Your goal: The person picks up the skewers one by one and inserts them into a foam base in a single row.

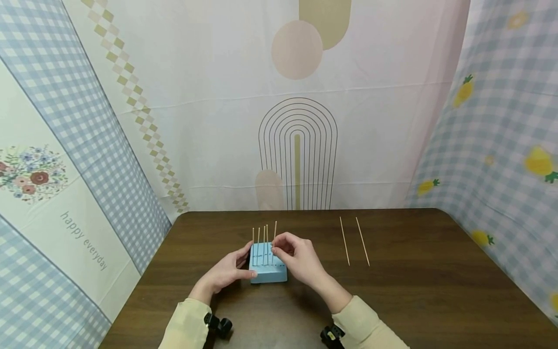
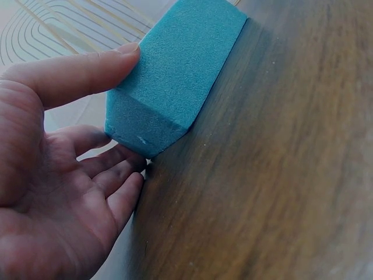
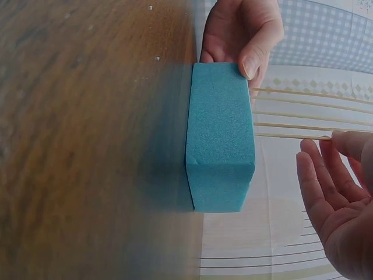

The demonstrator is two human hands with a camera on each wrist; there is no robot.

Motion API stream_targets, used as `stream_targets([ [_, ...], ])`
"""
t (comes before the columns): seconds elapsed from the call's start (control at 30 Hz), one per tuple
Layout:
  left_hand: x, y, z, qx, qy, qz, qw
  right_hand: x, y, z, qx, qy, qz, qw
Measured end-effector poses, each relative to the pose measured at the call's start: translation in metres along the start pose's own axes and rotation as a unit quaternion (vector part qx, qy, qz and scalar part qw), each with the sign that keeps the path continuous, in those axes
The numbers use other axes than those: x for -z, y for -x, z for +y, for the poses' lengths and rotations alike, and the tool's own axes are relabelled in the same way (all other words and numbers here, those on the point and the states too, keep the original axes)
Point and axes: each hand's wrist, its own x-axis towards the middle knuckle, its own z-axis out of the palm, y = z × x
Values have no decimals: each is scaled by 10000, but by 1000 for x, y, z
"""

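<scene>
A light-blue foam block (image 1: 269, 277) lies on the table, with several thin wooden skewers (image 1: 253, 235) standing upright in its top. My left hand (image 1: 228, 269) holds the block at its left end; the thumb (image 2: 119, 63) rests on the near upper edge and the fingers lie along the side. Over the block's right part, my right hand (image 1: 302, 257) pinches one upright skewer (image 1: 275, 229) between thumb and forefinger. In the right wrist view that skewer (image 3: 285, 136) reaches down to the block's top face, while the other fingers are spread loosely.
To the right, two more skewers, one nearer (image 1: 344, 241) and one farther right (image 1: 363, 241), lie apart on the brown wooden table (image 1: 418, 291). Patterned cloths (image 1: 209, 145) hang behind the table and on both sides. Each wrist wears a black camera mount (image 1: 218, 325).
</scene>
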Motion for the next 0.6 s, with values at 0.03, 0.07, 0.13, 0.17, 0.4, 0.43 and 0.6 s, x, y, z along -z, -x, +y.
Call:
stream_targets([
  [0.03, 0, 0, 0, 3, 6, 0, 10000, 0, 0, 0, 3, 2, 1, 10000],
  [0.07, 0, 0, -1, 11, 9, 3, 10000, 0, 0, 0, 3, 4, 0, 10000],
  [0.13, 1, 0, -1, 35, 12, 8, 10000, 0, -1, 0, 6, -23, -13, 10000],
  [0.17, 1, 0, -1, 46, 14, 11, 10000, 0, -1, 0, 7, -54, -31, 10000],
  [0.4, 2, 0, -2, 49, 14, 6, 10000, -2, -2, -1, -21, -64, -94, 9999],
  [0.43, 2, 0, -2, 47, 17, 3, 10000, -3, -2, -1, -46, -44, -81, 9999],
  [0.6, 1, 0, 0, 56, 10, 4, 10000, -4, -2, 0, -216, 77, -15, 9997],
])
